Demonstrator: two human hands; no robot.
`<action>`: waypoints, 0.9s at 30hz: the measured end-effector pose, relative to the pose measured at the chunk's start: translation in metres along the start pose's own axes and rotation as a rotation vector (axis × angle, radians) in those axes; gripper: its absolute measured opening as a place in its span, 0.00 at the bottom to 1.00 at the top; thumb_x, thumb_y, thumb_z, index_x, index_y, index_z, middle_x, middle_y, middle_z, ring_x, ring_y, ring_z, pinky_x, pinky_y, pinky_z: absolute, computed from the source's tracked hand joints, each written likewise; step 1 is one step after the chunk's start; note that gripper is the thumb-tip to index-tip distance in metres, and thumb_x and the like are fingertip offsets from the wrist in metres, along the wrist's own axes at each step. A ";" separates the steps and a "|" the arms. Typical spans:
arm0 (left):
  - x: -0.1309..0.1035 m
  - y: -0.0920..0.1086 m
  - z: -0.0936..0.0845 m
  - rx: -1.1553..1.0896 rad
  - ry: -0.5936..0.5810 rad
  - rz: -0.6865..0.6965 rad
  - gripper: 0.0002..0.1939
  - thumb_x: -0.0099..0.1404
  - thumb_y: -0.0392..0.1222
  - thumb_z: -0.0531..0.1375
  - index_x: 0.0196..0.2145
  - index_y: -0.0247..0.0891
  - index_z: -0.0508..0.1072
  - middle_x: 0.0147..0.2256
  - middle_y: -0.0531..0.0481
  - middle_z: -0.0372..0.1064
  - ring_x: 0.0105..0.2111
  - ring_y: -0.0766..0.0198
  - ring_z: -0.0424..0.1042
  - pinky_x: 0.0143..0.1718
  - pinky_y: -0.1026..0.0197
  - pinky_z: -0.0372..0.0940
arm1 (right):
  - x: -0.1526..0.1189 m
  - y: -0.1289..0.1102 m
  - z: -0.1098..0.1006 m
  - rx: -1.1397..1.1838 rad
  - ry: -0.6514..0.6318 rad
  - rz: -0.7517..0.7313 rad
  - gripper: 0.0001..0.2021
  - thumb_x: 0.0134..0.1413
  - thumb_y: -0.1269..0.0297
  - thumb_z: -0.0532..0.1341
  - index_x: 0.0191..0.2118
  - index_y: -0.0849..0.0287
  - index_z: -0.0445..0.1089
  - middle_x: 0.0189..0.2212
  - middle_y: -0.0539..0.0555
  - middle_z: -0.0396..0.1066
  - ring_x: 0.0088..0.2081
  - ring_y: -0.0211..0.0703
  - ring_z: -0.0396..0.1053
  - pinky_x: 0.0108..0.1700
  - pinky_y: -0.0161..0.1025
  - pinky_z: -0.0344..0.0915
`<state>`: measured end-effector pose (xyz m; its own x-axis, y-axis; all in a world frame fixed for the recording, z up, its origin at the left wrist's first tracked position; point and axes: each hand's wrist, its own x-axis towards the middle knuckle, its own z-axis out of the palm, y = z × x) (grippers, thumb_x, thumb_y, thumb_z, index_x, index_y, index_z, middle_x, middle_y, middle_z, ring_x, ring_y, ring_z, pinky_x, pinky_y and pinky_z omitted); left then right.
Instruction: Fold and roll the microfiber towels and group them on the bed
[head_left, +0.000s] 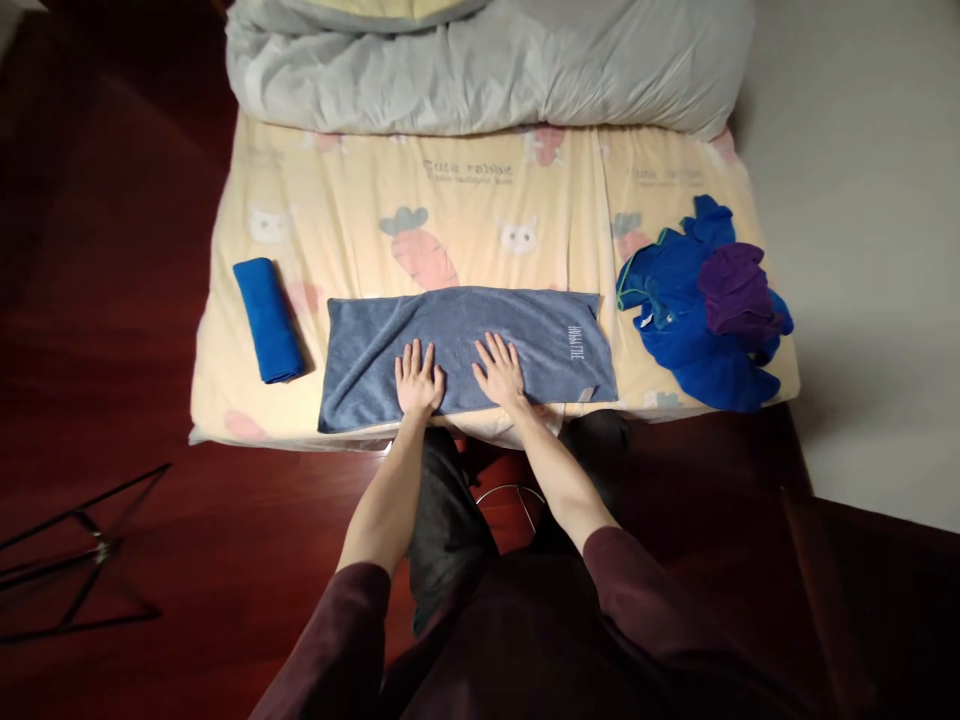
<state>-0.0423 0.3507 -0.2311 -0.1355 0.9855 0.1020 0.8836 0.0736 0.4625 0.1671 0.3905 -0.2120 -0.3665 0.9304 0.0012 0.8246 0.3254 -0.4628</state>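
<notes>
Gray-blue towel [480, 320] spread on the bed [525, 230] — and both palms are down on it! The left hand [501, 372] and right hand [419, 380] press near its front edge, fingers open and fanned, gripping nothing. Left of the towel lies a folded blue cloth [268, 320]; right of it, a crumpled blue pile [690, 330] topped with purple fabric [739, 290] — and beyond it, the bunched pale quilt [487, 70].

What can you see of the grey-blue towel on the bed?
The grey-blue towel looks like soft plush cloth, with pale lettering near its right end and a small tag at the near right edge. It lies spread in a wide rectangle, creased toward the left. The left hand and right hand rest flat on it.
</notes>
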 end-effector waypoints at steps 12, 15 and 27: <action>0.001 0.002 0.000 -0.012 0.004 -0.020 0.34 0.76 0.48 0.49 0.75 0.38 0.60 0.78 0.42 0.45 0.78 0.47 0.42 0.78 0.37 0.36 | -0.042 0.170 -0.075 -0.201 0.174 0.360 0.32 0.76 0.57 0.45 0.77 0.64 0.55 0.79 0.60 0.48 0.80 0.51 0.43 0.80 0.57 0.38; 0.001 0.001 0.003 0.007 0.019 -0.015 0.33 0.76 0.48 0.49 0.75 0.38 0.60 0.78 0.42 0.45 0.78 0.47 0.43 0.78 0.38 0.37 | -0.046 0.181 -0.078 -0.223 0.184 0.358 0.31 0.74 0.59 0.45 0.77 0.64 0.56 0.78 0.59 0.48 0.79 0.49 0.44 0.80 0.57 0.39; 0.095 -0.067 -0.070 0.051 0.151 -0.043 0.21 0.75 0.40 0.48 0.54 0.37 0.78 0.55 0.35 0.75 0.60 0.46 0.70 0.67 0.42 0.62 | -0.046 0.192 -0.060 -0.219 0.370 0.285 0.30 0.69 0.62 0.51 0.72 0.63 0.64 0.74 0.62 0.59 0.76 0.52 0.54 0.78 0.58 0.48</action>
<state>-0.1455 0.4284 -0.1904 -0.2362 0.9474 0.2159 0.8964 0.1267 0.4248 0.3685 0.4200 -0.2473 0.0300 0.9717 0.2341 0.9548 0.0414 -0.2944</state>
